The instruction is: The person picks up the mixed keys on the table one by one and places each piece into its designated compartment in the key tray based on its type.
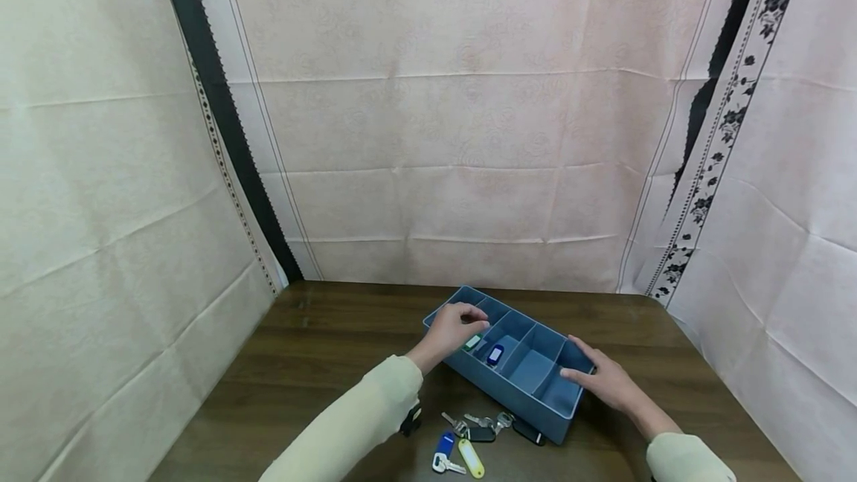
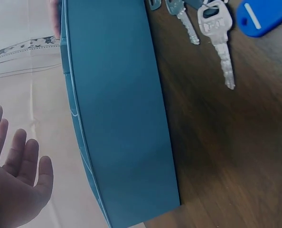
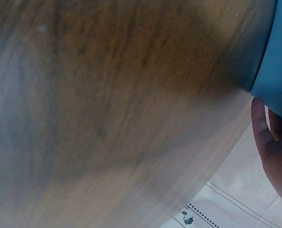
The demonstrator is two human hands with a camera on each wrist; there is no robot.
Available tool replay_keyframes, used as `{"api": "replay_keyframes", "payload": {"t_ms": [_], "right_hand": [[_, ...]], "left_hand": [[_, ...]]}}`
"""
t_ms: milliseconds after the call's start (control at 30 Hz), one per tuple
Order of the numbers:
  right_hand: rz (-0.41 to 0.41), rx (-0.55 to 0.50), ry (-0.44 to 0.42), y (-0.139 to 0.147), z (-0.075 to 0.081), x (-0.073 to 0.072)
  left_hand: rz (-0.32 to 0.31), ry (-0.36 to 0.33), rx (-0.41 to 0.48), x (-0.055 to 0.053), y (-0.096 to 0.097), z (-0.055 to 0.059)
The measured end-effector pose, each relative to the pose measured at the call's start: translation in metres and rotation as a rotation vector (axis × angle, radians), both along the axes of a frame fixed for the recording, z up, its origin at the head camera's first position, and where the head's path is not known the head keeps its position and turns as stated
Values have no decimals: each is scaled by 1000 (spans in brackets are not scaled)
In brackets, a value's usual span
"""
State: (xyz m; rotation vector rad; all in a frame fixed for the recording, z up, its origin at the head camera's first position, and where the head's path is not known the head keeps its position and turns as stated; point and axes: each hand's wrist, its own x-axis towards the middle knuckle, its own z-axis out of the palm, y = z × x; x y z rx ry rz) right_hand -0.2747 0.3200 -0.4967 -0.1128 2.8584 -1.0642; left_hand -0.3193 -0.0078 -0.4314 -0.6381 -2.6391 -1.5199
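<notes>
A blue compartment box [image 1: 498, 387] lies slantwise on the table. My left hand [image 1: 453, 332] hovers over its left compartments, fingers loosely bent; the left wrist view shows this hand [image 2: 20, 175] with nothing visible in it. Just beneath, a green key tag [image 1: 472, 342] lies in one compartment, and a dark blue key tag [image 1: 495, 355] in another. At the far right corner my right hand [image 1: 609, 381] holds the box, thumb over the rim and fingers along the outer wall. Its fingers [image 3: 259, 116] touch the box [image 3: 278, 76] in the right wrist view.
In front of the box lie several keys with tags: a blue key tag [image 1: 444, 443], a yellow key tag [image 1: 472, 458], and black tags [image 1: 480, 434] beside metal keys [image 1: 504, 420]. The brown wooden table [image 1: 321, 363] is enclosed by pale cloth [image 1: 435, 125] at back and sides.
</notes>
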Motion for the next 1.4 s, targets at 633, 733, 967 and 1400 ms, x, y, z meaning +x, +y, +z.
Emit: {"api": "replay_keyframes", "payload": {"t_ms": [633, 733, 967, 1400], "right_hand": [[11, -6, 4, 1, 0, 1], [10, -3, 7, 1, 0, 0], [10, 2, 13, 0, 0, 0], [10, 0, 12, 0, -1, 0]], "left_hand": [[-72, -39, -3, 22, -29, -6], [-82, -45, -3, 25, -36, -9], [-89, -70, -25, 31, -55, -19], [-123, -115, -102, 40, -82, -37]]}}
